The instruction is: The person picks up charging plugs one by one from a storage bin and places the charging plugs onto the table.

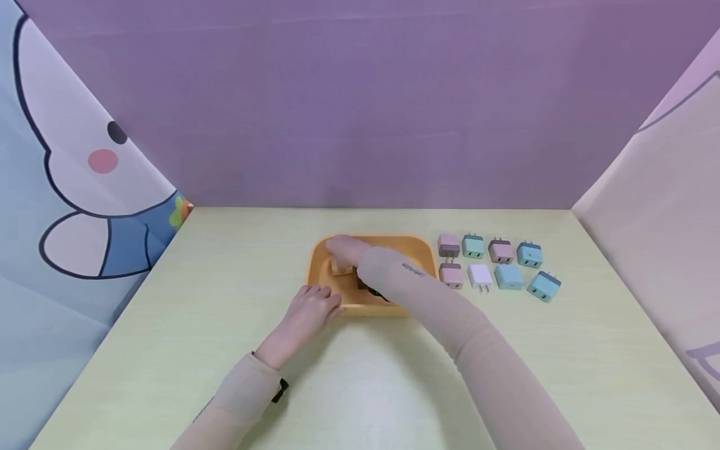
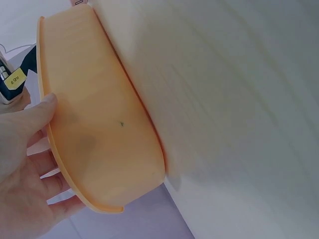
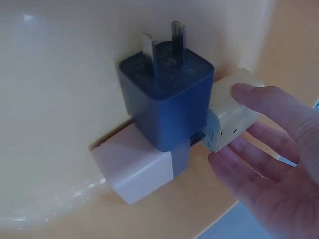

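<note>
An orange plastic basin [image 1: 416,250] stands on the table. My left hand [image 1: 309,309] holds its near left rim, with the thumb on the outer wall [image 2: 99,114] and the other fingers behind the rim. Inside the basin, my right hand [image 1: 347,251] pinches a cream plug charger [image 3: 234,107], thumb above and fingers beneath. Right beside that charger, in the right wrist view, sit a dark blue charger [image 3: 167,107] with two prongs pointing up and a pinkish-white charger [image 3: 134,162] with a grey end. My right forearm hides part of the basin in the head view.
Right of the basin, several plug chargers lie in two rows, among them a pink one [image 1: 449,244], a teal one [image 1: 473,245], a white one [image 1: 480,276] and a blue one [image 1: 544,286]. A purple cloth wall [image 1: 360,125] closes off the back.
</note>
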`<state>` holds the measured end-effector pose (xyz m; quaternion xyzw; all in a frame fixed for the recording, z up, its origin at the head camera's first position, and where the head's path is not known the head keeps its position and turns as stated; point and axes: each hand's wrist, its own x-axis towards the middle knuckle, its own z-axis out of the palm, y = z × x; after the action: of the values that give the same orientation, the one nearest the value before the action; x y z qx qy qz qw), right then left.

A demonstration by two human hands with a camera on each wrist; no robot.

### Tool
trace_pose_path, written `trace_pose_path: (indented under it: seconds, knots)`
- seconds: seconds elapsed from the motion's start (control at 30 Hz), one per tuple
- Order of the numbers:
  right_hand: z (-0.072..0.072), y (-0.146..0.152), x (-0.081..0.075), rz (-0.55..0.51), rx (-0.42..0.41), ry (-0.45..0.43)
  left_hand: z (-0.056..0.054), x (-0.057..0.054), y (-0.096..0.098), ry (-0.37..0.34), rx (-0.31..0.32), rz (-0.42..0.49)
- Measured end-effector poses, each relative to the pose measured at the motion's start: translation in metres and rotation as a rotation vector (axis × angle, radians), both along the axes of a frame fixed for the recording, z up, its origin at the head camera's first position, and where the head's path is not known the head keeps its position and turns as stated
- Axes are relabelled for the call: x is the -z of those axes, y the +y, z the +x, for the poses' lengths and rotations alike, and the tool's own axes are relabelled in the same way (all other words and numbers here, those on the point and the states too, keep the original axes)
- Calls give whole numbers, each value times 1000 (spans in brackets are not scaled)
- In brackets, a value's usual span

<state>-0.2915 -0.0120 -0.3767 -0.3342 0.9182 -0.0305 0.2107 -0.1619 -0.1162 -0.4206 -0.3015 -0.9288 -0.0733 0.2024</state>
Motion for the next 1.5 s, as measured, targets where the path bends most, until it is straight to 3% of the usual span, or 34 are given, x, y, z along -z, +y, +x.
trace_pose_path:
  seconds: [0.37,0.67,1.0,1.33,1.5]
  knots:
    - [0,1,-2,-75,-18,-5,-1,1,0,-5,-7,0]
    - [6,3,-10,-74,-63,14,-1,0,0,-5,10,-6]
    - [15,14,-25,-72,-73,-12,-1,2,0,40,5,-30]
    - [24,29,-40,-48,-89,-6,0,2,0,-6,-1,-20]
    - [29,38,-47,-76,-58,-66,-1,2,0,-5,-5,-23]
